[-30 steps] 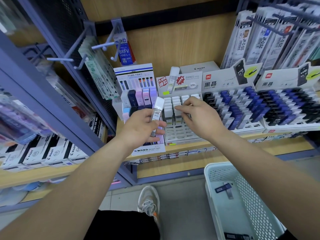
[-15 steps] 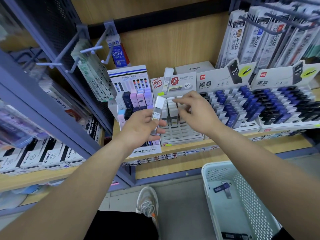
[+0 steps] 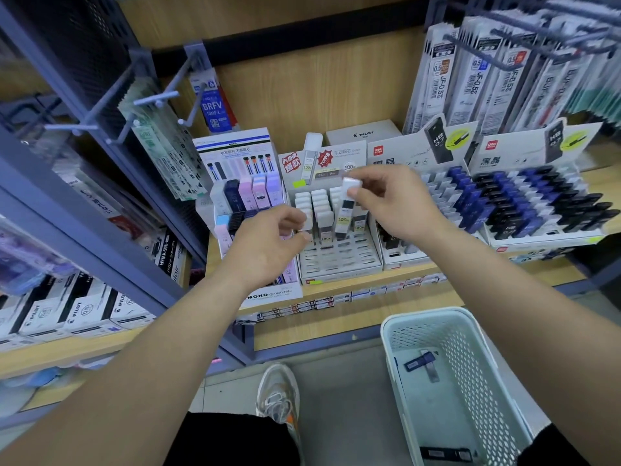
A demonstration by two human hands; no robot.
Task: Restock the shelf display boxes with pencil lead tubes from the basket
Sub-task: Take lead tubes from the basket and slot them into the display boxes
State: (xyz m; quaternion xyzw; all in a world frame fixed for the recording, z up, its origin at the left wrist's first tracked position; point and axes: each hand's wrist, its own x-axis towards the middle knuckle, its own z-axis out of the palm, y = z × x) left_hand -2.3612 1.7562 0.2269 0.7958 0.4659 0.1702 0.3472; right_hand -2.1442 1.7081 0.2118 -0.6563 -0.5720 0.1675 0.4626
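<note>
Right hand: the right hand (image 3: 396, 203) pinches the white cap of one tube between thumb and forefinger, the other fingers curled behind it.
Left hand: the left hand (image 3: 268, 243) hovers at 9 o'clock of the right, seen from the back, fingers loosely curled. Thumb and forefinger are apart and nothing shows between them.
Lead tube: the slim, clear plastic lead tube (image 3: 346, 215) with a white cap hangs nearly upright from the right hand. Its foot is just over the open slots, in line with the filled rows.
Display box: the white slotted cardboard display box (image 3: 339, 264) stands on the wooden shelf at 12 o'clock from the person. Its back rows are filled with white-capped tubes and its front rows look empty.
Basket: the pale perforated plastic basket (image 3: 433, 312) sits on the floor at 5 o'clock of the view, with a few dark tubes (image 3: 416, 363) lying on its bottom.
Handling: the tube looks very light, stiff and smooth. The leads inside are likely brittle, so it should be set down gently rather than dropped.
Where to hold: the cap end gives the best hold, since it leaves the foot free to enter a slot. The cap may pull off if tugged, so a pinch on the shoulder just below it seems safer.
Risk: the slots are narrow and close together, so a tilted tube could catch on a divider or knock its neighbours.
</note>
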